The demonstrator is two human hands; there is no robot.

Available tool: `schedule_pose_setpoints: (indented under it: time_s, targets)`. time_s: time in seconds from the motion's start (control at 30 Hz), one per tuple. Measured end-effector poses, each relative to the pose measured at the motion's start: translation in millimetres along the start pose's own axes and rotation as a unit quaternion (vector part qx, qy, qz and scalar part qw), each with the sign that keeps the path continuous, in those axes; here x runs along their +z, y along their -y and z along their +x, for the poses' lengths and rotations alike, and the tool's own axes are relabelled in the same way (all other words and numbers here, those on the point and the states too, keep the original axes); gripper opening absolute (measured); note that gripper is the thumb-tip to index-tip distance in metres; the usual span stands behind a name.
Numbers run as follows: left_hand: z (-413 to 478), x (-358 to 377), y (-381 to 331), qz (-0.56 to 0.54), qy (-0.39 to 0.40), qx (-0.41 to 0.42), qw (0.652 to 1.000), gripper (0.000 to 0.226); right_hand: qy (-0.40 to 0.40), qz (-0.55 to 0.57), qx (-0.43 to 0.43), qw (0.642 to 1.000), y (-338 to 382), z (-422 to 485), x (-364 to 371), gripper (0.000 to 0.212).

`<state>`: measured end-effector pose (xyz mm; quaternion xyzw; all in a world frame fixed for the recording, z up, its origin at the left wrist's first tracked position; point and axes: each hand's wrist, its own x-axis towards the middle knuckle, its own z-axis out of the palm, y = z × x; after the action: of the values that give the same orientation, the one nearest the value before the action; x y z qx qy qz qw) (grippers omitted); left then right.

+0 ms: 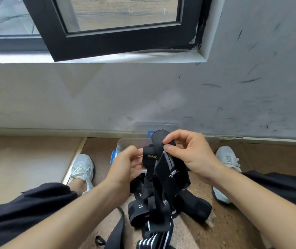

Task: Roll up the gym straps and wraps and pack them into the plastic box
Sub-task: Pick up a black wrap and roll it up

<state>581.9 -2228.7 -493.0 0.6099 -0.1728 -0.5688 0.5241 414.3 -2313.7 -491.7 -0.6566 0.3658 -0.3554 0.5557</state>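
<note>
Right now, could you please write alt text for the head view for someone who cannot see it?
A left hand and right hand hold a tangle of black straps by a clear box, the right pinching one strap end. A pile of more straps lies below, between two white shoes, facing a scuffed wall under a window.
</note>
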Motion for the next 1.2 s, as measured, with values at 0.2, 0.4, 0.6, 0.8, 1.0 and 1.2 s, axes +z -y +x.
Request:
schedule_pose_setpoints:
  time_s: [0.2, 0.4, 0.6, 0.8, 1.0, 1.2]
  targets:
    - [22, -13, -1, -0.012, 0.052, -0.137, 0.989, 0.028, 0.128, -0.074, -0.005, 0.989, 1, -11, -4, 0.023]
    - [32, -21, 2, -0.052, 0.003, -0.026, 0.998, 0.026, 0.172, -0.156, 0.024, 0.972, -10, -16, -6, 0.019]
    - [41, -37, 9, 0.051, -0.039, 0.043, 0.997, 0.030, 0.080, -0.072, 0.036, 0.994, -3, -10, -19, 0.018]
    - [32, -29, 12, 0.035, 0.024, 0.038, 0.998, 0.012, 0.041, -0.010, 0.010, 0.999, -5, -12, -1, 0.036]
    - [8, -12, 8, -0.003, 0.085, 0.030, 0.996, 0.006, -0.008, -0.078, -0.041, 0.996, -13, -10, 11, 0.035]
    - [3, -9, 10, -0.006, 0.078, 0.029, 0.997, 0.006, -0.034, -0.143, -0.070, 0.987, -13, -13, 15, 0.039]
